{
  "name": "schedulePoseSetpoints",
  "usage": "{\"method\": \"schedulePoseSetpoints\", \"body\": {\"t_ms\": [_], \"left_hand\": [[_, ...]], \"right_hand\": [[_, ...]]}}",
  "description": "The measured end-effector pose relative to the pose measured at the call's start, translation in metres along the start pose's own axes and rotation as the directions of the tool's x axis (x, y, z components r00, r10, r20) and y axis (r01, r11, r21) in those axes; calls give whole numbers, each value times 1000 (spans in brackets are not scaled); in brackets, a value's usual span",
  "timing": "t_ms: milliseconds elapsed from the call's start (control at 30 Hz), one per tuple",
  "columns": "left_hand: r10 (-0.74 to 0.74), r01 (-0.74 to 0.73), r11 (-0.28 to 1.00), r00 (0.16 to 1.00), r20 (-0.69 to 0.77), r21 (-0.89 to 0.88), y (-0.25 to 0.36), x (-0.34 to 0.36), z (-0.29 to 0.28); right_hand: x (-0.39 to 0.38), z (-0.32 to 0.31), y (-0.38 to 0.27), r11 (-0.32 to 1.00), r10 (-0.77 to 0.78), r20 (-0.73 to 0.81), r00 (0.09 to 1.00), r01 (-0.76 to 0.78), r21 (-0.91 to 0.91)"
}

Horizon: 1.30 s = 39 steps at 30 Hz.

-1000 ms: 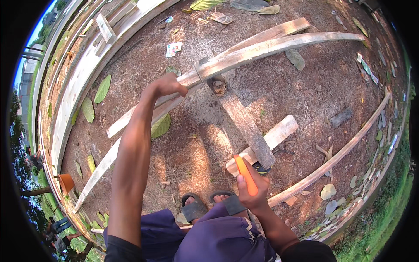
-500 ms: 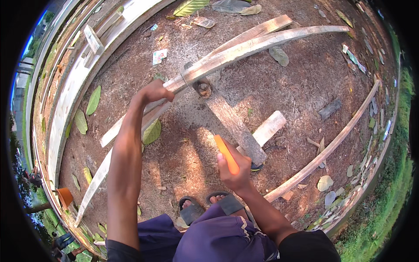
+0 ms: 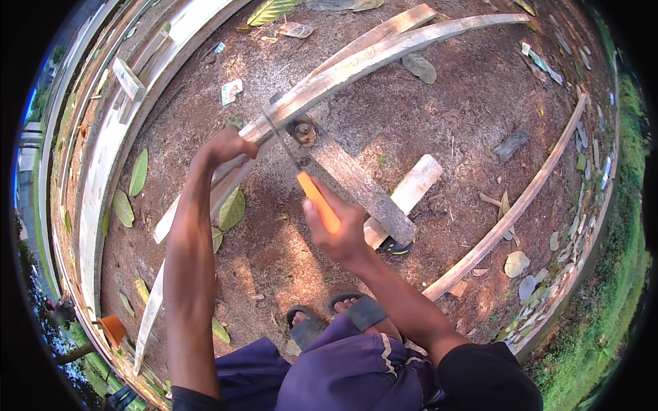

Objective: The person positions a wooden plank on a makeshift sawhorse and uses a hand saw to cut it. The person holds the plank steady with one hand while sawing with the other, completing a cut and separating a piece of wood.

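Note:
My right hand point(image 3: 343, 229) is closed round the orange handle of a handsaw point(image 3: 321, 205). The thin blade slants forward from it and meets the edge of a long pale wooden strip point(image 3: 356, 65). Just left of the blade, my left hand point(image 3: 226, 145) grips that strip, fingers wrapped over it. Another wooden strip point(image 3: 404, 26) lies partly beneath it at a slight angle. Under the cut spot is the end of a weathered grey board point(image 3: 356, 181), which has a round knot-like hollow. The blade's teeth and the depth of any cut are too small to tell.
A short pale plank point(image 3: 418, 179) crosses under the grey board near my feet. On the right a long thin strip point(image 3: 514, 209) lies on the brown ground. Long pale boards point(image 3: 96, 205) run along the left. Leaves, litter and a dark wood chunk point(image 3: 512, 144) are scattered about.
My right hand has pushed the saw forward and to the left, toward the strip. My left hand keeps its grip. The whole view has shifted slightly.

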State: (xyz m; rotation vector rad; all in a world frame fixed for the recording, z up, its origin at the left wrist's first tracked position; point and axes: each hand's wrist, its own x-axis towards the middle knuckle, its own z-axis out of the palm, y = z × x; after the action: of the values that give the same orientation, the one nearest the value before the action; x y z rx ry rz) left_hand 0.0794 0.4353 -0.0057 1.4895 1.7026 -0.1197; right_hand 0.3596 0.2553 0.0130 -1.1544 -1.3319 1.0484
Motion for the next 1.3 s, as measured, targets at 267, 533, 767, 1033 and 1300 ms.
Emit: {"method": "schedulePoseSetpoints", "body": {"t_ms": [267,533,767,1033,1300], "left_hand": [[9,-8,999,999,-33,45,-2,-12,-5],[98,-99,995,988,-119,-5,16,-14,8],[-12,89,951,968,-252,297,26,-45,23],[123,121,914,827,-548,388,35,-66,72],[233,80,875,794,-561,477,42,-83,94]], "right_hand": [[-42,-38,-11,997,76,105,992,-74,-19],[84,33,-9,997,73,117,990,-72,-15],[27,1,-13,996,-57,11,998,56,65],[-73,-66,-21,990,-73,37,997,76,-120],[-82,-81,-24,997,60,38,997,-58,-40]]}}
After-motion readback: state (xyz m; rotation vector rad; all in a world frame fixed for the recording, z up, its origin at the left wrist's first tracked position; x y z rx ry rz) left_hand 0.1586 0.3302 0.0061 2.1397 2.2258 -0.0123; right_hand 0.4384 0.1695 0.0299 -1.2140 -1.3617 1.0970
